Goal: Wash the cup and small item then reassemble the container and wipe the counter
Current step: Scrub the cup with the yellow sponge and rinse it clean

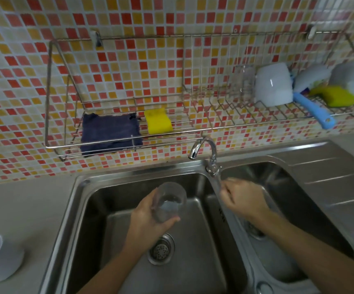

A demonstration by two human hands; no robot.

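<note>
My left hand (148, 219) holds a clear plastic cup (170, 201) above the left basin of the steel sink (87, 200), with its mouth tilted toward the wall. My right hand (244, 198) is at the divider between the basins. Its curled fingers are closed around the lower end of the tap lever (216, 177). The curved tap spout (201, 145) points over the left basin, and I see no water running. A white container (0, 257) with something purple inside stands on the counter at the far left. The small item is not identifiable.
A wire wall rack (50, 92) holds a dark blue cloth (110, 132), a yellow sponge (158, 120), an upturned white mug (273, 84), a blue-handled brush (314, 109) and another yellow sponge (335, 95). The drain strainer (161, 249) sits below the cup. A ribbed drainboard (331, 179) lies to the right.
</note>
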